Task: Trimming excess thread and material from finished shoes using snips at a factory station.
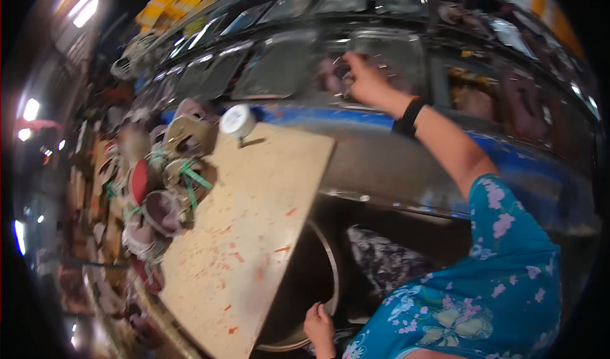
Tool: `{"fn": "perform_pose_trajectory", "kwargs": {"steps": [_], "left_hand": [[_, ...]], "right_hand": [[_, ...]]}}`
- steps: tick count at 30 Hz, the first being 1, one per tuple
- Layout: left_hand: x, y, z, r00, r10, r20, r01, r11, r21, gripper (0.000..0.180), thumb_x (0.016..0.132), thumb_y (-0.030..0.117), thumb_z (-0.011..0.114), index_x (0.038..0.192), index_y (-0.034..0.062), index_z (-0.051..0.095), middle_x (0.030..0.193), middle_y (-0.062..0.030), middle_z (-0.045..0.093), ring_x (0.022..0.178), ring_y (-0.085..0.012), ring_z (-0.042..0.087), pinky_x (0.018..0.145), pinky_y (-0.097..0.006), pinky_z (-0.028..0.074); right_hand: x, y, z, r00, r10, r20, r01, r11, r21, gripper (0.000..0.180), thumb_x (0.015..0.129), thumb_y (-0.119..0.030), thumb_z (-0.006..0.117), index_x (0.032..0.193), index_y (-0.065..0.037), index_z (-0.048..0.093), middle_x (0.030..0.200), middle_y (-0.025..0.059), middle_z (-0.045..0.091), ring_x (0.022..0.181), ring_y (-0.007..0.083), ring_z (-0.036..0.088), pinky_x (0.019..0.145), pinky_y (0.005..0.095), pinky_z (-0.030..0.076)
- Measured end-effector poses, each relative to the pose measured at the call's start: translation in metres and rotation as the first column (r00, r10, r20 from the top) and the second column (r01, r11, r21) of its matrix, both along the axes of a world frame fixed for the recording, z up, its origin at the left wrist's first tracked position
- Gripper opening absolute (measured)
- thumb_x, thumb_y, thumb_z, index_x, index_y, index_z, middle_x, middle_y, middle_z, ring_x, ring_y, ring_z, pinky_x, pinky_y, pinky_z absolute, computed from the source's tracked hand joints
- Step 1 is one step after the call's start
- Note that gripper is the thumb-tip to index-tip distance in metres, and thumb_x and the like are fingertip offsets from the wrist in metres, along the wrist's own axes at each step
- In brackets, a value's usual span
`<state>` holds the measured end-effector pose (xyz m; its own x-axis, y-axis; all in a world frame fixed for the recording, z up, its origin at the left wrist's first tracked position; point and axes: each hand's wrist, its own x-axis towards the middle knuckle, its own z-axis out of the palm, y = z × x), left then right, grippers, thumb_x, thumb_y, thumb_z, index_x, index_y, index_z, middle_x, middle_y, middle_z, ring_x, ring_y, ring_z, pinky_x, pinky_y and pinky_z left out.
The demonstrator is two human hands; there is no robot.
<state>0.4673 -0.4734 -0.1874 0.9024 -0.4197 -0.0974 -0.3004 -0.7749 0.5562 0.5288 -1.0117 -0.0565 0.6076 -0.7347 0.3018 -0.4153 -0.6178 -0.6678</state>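
My right arm, with a black band at the wrist, reaches over a rack of dark trays. There my right hand (368,84) has its fingers bent together beside a blurred mauve piece (333,74), perhaps a shoe upper. What the fingertips grip is too smeared to make out. Low in the picture my left hand (319,326) is loosely closed, with nothing visible in it. It is by the rim of a round bin (335,264), to the right of a pale board (273,187). Just beyond my right hand lies a clear-topped tray (397,54).
Small orange scraps (259,273) litter the board, and a white round container (237,121) stands at its far edge. Several shoe uppers (189,133) crowd its left side, some with green ties. A blue rail (311,114) edges the rack. More mauve uppers (524,108) lie at right.
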Motion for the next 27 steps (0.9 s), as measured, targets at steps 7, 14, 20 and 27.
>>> {"fn": "perform_pose_trajectory", "kwargs": {"steps": [7, 14, 20, 27], "left_hand": [[-0.004, -0.009, 0.003, 0.999, 0.051, 0.017, -0.052, 0.994, 0.1, 0.03, 0.089, 0.034, 0.052, 0.101, 0.0096, 0.064, 0.094, -0.0115, 0.066, 0.082, -0.035, 0.063, 0.07, -0.042, 0.052], [-0.011, -0.002, 0.009, 0.988, 0.097, 0.123, -0.106, 0.992, 0.071, 0.026, 0.088, 0.033, 0.053, 0.097, 0.0109, 0.063, 0.084, -0.0099, 0.064, 0.072, -0.0312, 0.063, 0.061, -0.041, 0.052], [-0.005, 0.013, 0.001, 0.976, 0.057, 0.208, -0.029, 0.99, -0.136, 0.022, 0.089, 0.03, 0.054, 0.091, 0.0099, 0.062, 0.078, -0.0097, 0.061, 0.071, -0.0286, 0.063, 0.061, -0.037, 0.052], [-0.011, 0.017, 0.005, 0.996, 0.041, -0.074, -0.064, 0.939, -0.339, 0.029, 0.091, 0.029, 0.051, 0.097, 0.0042, 0.065, 0.093, -0.0143, 0.065, 0.083, -0.0312, 0.063, 0.073, -0.038, 0.051]], "right_hand": [[0.035, -0.163, -0.14, 0.967, -0.097, 0.237, 0.153, 0.961, -0.229, 0.064, 0.077, 0.004, 0.047, 0.138, -0.012, 0.032, 0.114, 0.0222, 0.058, 0.099, 0.0379, 0.059, 0.079, 0.042, 0.047], [0.077, -0.232, -0.158, 0.968, -0.238, -0.075, 0.203, 0.925, -0.321, 0.055, 0.081, -0.011, 0.049, 0.134, -0.011, 0.038, 0.122, 0.0244, 0.053, 0.112, 0.0421, 0.05, 0.091, 0.0447, 0.04], [0.049, -0.29, -0.061, 0.977, 0.048, 0.206, -0.003, 0.977, -0.214, 0.055, 0.076, 0.0, 0.05, 0.13, -0.004, 0.043, 0.123, 0.0156, 0.054, 0.114, 0.0266, 0.052, 0.095, 0.0341, 0.038], [-0.007, 0.109, 0.03, 0.697, 0.716, 0.028, -0.696, 0.686, -0.214, 0.063, 0.062, 0.004, 0.057, 0.125, -0.003, 0.048, 0.122, 0.014, 0.052, 0.117, 0.0229, 0.048, 0.098, 0.0315, 0.037]]}}
